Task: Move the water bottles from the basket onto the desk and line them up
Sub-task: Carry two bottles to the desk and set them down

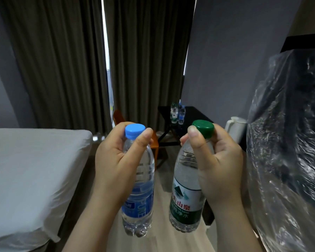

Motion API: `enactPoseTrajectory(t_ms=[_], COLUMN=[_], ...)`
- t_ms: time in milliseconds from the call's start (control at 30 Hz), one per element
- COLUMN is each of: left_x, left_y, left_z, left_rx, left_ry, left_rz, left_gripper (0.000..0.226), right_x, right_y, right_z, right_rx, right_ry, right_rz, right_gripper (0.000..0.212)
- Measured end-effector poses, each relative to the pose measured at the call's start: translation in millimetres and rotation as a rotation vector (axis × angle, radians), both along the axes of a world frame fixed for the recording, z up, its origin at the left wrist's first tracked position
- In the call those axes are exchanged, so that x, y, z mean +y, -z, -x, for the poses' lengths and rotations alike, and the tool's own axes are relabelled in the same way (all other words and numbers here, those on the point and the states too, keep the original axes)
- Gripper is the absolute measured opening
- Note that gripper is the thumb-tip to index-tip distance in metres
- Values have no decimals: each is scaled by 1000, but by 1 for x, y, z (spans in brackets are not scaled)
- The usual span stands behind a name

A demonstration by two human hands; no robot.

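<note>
Between bed (25,170) and plastic-wrapped bulk (289,142), left hand (115,160) fingers pinch the blue-capped bottle (140,197), right hand (218,164) fingers the green-capped bottle (185,202).

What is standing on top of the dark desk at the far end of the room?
A small cluster of water bottles stands on the dark desk, close together; their count is unclear. The right hand and its green-capped bottle cover the desk's near edge.

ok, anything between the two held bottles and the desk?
Nothing visibly blocks it. The blue-capped bottle and green-capped bottle face open floor up to the desk. An orange chair stands close by the desk's left front, partly hidden behind the left hand.
</note>
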State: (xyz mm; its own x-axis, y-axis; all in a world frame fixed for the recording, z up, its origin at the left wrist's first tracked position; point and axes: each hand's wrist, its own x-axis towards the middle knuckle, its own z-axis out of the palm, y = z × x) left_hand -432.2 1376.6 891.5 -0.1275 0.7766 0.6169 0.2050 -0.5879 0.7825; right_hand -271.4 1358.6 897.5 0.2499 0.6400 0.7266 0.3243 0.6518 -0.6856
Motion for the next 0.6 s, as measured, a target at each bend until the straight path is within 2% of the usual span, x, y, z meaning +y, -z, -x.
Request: enactPoseTrajectory(t_ms=[267, 467, 600], left_x=[134, 250, 326], left_y=[14, 9, 0], left_z=[-7, 3, 9], left_rx=[4, -29, 14], left_ry=[66, 138, 202], left_rz=[28, 24, 14], left_gripper=[23, 28, 28], right_x=[127, 233, 303], right_y=[19, 18, 13], right_z=[-2, 9, 18], right_rx=[-13, -13, 20], right_ry=[14, 96, 158], right_rz=[53, 52, 41], right_gripper=[25, 20, 18])
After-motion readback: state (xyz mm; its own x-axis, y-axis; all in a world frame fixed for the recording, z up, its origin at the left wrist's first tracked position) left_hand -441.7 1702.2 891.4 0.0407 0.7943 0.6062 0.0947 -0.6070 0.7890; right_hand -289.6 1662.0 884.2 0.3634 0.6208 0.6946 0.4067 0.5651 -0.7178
